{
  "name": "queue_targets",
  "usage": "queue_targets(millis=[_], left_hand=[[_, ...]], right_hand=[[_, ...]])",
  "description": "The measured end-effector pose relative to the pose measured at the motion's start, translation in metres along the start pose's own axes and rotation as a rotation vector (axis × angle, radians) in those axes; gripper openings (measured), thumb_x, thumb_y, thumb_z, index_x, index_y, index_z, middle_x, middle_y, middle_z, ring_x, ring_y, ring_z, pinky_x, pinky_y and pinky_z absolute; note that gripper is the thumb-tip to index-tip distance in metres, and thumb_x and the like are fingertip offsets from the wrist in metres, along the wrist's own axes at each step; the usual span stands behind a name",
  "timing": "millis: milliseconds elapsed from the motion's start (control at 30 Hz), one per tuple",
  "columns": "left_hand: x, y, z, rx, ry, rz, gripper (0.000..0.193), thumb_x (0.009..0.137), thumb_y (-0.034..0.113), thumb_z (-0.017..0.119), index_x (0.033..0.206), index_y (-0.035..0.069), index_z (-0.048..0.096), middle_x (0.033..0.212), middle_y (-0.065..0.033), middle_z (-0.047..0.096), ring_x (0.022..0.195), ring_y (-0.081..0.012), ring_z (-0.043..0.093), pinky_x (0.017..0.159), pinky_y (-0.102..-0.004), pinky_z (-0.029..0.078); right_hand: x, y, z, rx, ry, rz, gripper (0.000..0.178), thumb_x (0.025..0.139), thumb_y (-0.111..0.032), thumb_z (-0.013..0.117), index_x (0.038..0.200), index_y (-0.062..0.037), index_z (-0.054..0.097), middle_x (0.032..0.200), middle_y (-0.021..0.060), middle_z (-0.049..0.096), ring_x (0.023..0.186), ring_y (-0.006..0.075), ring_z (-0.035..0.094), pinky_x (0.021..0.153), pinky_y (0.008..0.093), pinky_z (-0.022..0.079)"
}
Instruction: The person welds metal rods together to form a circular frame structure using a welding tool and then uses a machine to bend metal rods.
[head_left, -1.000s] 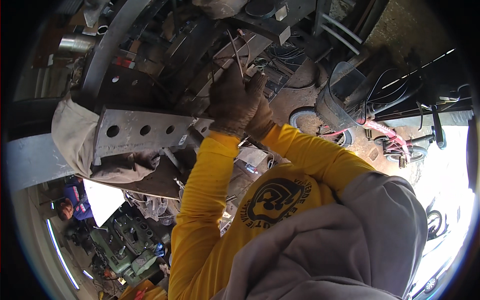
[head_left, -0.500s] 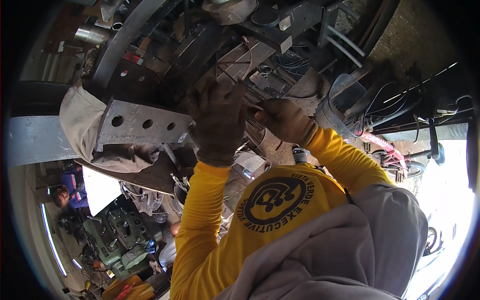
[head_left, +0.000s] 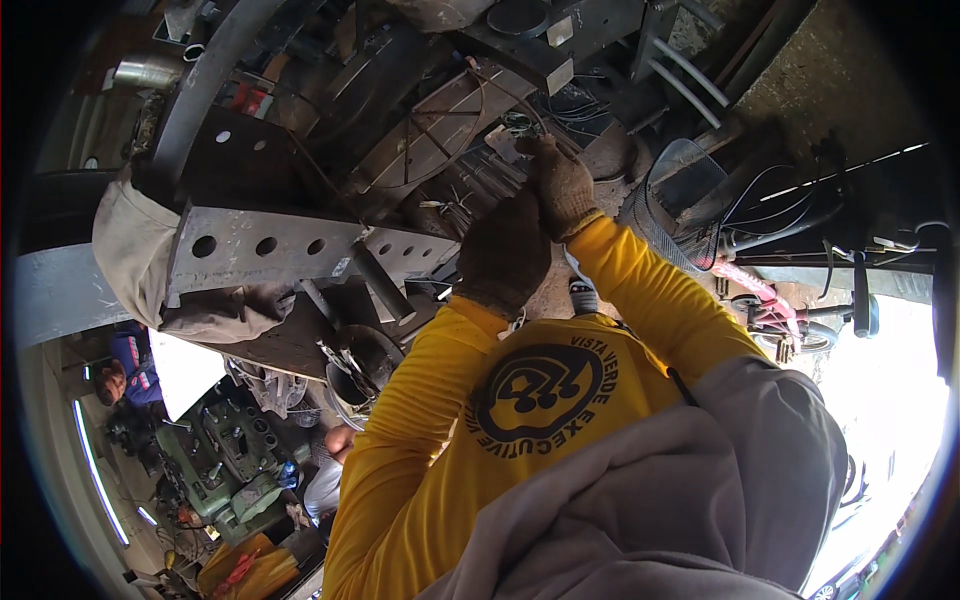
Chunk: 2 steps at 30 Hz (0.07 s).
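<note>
My left hand (head_left: 503, 255), in a dark brown work glove, is drawn up against my right hand (head_left: 562, 185), which wears a lighter-looking brown glove. The left fingers look gathered together at the right hand's heel, deep in shadow. My right fingers are curled closed; whatever they hold is hidden. Just beyond them runs a thin curved metal rod (head_left: 508, 92), and I cannot tell whether the hand touches it. A round thin-rod frame with crossbars (head_left: 448, 113) lies left of the hands. Nearer on the left is a steel beam with round holes (head_left: 235, 265).
A wire mesh basket (head_left: 685, 190) stands to the right, with a pink bicycle (head_left: 760, 285) beyond it. Beige cloth (head_left: 135, 240) drapes the beam's end. A short pipe (head_left: 382, 285) juts toward me. At lower left are a green machine (head_left: 205, 460) and another person (head_left: 135, 370).
My left hand has moved right, off the beam and rod frame, to meet my right hand. My right hand has shifted slightly up and turned upright. The view has shifted a little.
</note>
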<state>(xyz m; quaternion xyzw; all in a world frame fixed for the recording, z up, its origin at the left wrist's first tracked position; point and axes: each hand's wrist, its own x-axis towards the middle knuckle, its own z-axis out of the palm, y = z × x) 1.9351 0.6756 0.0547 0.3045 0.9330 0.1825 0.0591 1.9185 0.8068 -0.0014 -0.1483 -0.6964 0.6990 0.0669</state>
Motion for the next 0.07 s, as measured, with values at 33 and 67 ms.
queue_targets(millis=[33,67], left_hand=[[0.0008,-0.0018,-0.0022,-0.022,0.012,0.008,0.037,0.09,0.02,0.064,0.124,0.007,0.057,0.098,-0.018,0.068,0.088,-0.0392,0.068,0.076,-0.0488,0.054],[0.001,-0.0037,-0.0054,-0.042,0.025,0.013,0.038,0.089,0.021,0.064,0.124,0.008,0.057,0.097,-0.0174,0.069,0.089,-0.0397,0.068,0.077,-0.0485,0.055]], right_hand=[[0.0022,0.0066,-0.0003,-0.31,0.005,-0.165,0.041,0.096,-0.036,0.064,0.13,-0.0122,0.061,0.108,0.0111,0.068,0.101,0.0252,0.067,0.092,0.0392,0.051],[0.0044,0.0108,0.0008,-0.619,0.059,-0.329,0.044,0.095,-0.036,0.066,0.132,-0.013,0.059,0.11,0.0125,0.069,0.103,0.0265,0.068,0.094,0.0402,0.051]])
